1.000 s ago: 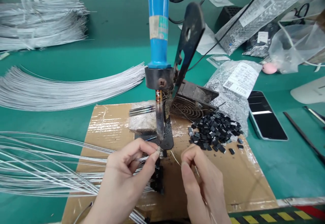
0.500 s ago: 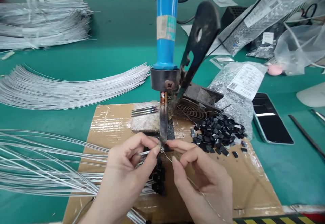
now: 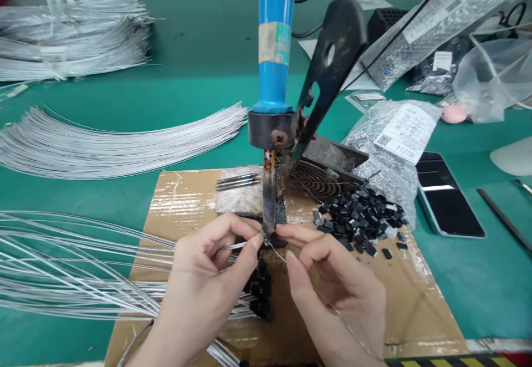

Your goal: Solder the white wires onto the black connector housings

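Note:
A soldering iron with a blue handle [image 3: 274, 40] stands upright in a black stand, its tip [image 3: 269, 206] pointing down over a taped cardboard sheet [image 3: 415, 300]. My left hand [image 3: 208, 284] pinches the end of a thin white wire [image 3: 236, 245] right at the tip. My right hand [image 3: 336, 289] pinches a fine solder wire [image 3: 332, 310] and holds its end to the same spot. Small black parts [image 3: 258, 295] lie in a row just below my fingers.
A heap of small black parts [image 3: 361, 217] lies right of the iron. Bundles of white wires [image 3: 103, 145] fan across the green table on the left, with loose ones [image 3: 62, 267] in front. Plastic bags [image 3: 394, 134] and a phone [image 3: 446, 195] sit at the right.
My right hand moved left and up, bringing the solder wire to the iron's tip beside the left hand's wire end. The left hand rose slightly toward the tip.

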A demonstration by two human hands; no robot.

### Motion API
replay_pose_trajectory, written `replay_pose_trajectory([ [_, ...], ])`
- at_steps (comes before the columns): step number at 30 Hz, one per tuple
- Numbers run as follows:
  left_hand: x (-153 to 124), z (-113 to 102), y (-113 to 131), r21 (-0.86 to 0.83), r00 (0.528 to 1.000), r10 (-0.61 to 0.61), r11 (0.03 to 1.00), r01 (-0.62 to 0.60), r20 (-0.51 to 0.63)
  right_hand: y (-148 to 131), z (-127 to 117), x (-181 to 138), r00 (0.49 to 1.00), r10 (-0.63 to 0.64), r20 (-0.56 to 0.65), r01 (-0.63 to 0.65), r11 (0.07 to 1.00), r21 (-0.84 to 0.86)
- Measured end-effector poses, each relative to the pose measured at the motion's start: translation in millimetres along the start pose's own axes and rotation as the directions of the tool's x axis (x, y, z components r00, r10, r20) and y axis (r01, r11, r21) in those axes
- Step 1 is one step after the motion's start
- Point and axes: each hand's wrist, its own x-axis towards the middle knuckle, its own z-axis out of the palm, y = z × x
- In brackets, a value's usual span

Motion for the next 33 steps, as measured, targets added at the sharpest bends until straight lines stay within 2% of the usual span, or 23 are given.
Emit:
replay_pose_trajectory([
  [14,-1.4,-2.6,1.3,0.009,1.0,0.01,1.0,-0.011,0.026,-1.4,0.0,0.7,1.0,-0.004,-0.003,0.004,1.0,-0.009],
  [24,-1.1,-1.6,-2.4,0.019,1.0,0.017,1.0,-0.017,0.002,-0.3,0.5,-0.7,1.0,-0.019,-0.004,0.019,1.0,0.012],
  [33,-1.3,-2.6,-3.8,-0.028,1.0,0.005,1.0,-0.005,0.002,1.0,-0.2,-0.8,1.0,0.001,0.006,-0.001,1.0,0.01],
])
